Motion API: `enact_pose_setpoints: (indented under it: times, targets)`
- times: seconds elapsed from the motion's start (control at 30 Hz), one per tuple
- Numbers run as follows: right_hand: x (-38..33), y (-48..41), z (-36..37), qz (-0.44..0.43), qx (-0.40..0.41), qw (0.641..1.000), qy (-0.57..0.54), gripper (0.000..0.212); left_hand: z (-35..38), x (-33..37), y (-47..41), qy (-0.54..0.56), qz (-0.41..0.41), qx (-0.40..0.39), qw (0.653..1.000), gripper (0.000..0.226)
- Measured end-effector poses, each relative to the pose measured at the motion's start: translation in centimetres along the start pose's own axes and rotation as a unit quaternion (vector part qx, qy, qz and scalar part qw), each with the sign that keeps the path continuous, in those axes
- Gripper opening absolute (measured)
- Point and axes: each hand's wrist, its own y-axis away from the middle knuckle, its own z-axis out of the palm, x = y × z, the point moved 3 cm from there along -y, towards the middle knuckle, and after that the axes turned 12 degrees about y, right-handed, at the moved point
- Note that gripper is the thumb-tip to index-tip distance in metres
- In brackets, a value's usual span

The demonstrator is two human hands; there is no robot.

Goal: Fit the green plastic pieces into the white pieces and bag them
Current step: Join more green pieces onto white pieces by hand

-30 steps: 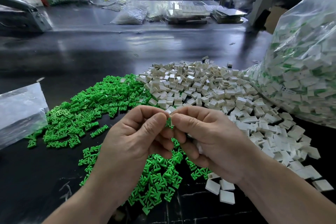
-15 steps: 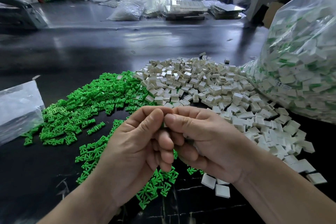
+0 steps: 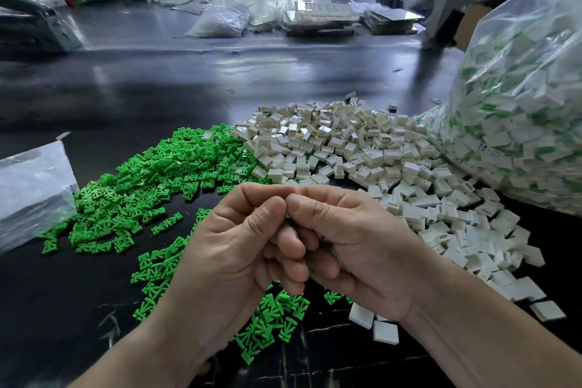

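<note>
Evidently the fingertips [image 3: 267, 214] of the left hand [image 3: 233, 258] and right hand [image 3: 356, 249] are curled tight, thumbs pressed together. What they pinch is hidden; I cannot tell, though probably a pair being squeezed home. The green pieces [image 3: 151, 179] lie just left of and under the hands. The white pieces [image 3: 346, 148] lie just right, each pile likely kept within reach. Farther right of the hands stands the bag [image 3: 519, 110] of fitted ones.

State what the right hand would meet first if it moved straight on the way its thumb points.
The left hand: the right hand points its thumb toward it, and the two thumb tips look to be touching. Any piece pinched between them is hidden.
</note>
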Motion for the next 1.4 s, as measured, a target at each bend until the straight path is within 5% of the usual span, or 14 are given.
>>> enact_pose_setpoints:
  times: [0.1, 0.33, 0.43, 0.63, 0.9, 1.07, 1.4]
  targets:
    - [0.0, 0.0, 0.0, -0.003, 0.003, 1.0, -0.008, 0.057, 0.1, 0.1, 0.0, -0.011, 0.005, 0.013, 1.0, 0.015]
    - [-0.2, 0.2, 0.3, -0.028, -0.007, 0.999, -0.025, 0.027, 0.1, 0.3, 0.2, -0.02, 0.017, -0.015, 1.0, 0.025]
    - [-0.3, 0.1, 0.0, -0.031, -0.001, 0.999, -0.025, 0.03, -0.2, 0.8, 0.2, -0.108, 0.038, 0.007, 0.993, 0.019]
    - [0.5, -0.1, 0.0, 0.031, 0.013, 0.998, -0.049, 0.027, -0.5, 1.8, 0.8, -0.475, 0.17, 0.025, 0.863, 0.009]
    - [0.1, -0.6, -0.6, 0.029, -0.057, 0.976, -0.207, 0.01, 0.0, 1.9, 1.1, -0.562, 0.233, 0.037, 0.793, 0.008]
    - [-1.9, -0.2, -2.8, -0.08, -0.083, 0.939, -0.325, 0.018, -1.2, 2.5, 0.8, -0.607, 0.202, 0.086, 0.764, 0.013]
    - [-2.6, 0.1, -5.0, -0.046, 0.061, 0.951, -0.301, 0.011, -2.4, 2.3, 0.2, -0.776, 0.069, 0.081, 0.621, 0.056]
